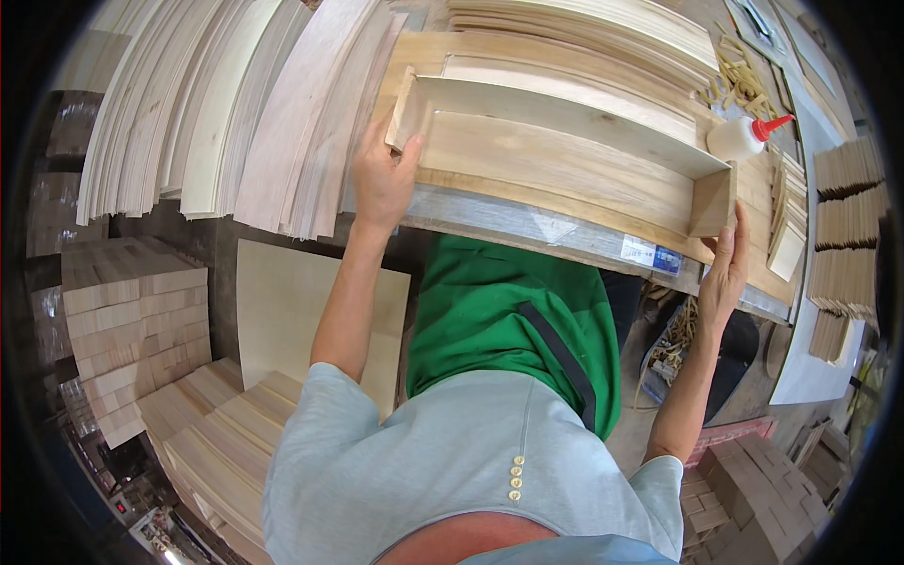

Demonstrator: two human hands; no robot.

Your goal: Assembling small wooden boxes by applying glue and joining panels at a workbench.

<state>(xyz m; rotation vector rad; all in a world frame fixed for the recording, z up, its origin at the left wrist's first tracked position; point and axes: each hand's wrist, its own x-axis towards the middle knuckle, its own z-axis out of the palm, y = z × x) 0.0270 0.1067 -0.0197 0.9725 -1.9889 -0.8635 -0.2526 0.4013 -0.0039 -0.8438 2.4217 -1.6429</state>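
A shallow open wooden box frame (556,155) lies on the workbench (527,226) in front of me, long side running left to right. My left hand (381,174) grips its left end piece, fingers wrapped over the short board. My right hand (725,268) presses flat against the right end piece, fingers pointing up along it. A white glue bottle with a red cap (744,137) stands just behind the frame's right corner.
Tall stacks of thin wood sheets (217,104) fill the left. More boards (584,28) lie behind the frame. Small cut wood pieces (847,217) are stacked at the right. Piles of wood blocks (132,320) and a plywood sheet (301,301) sit lower left.
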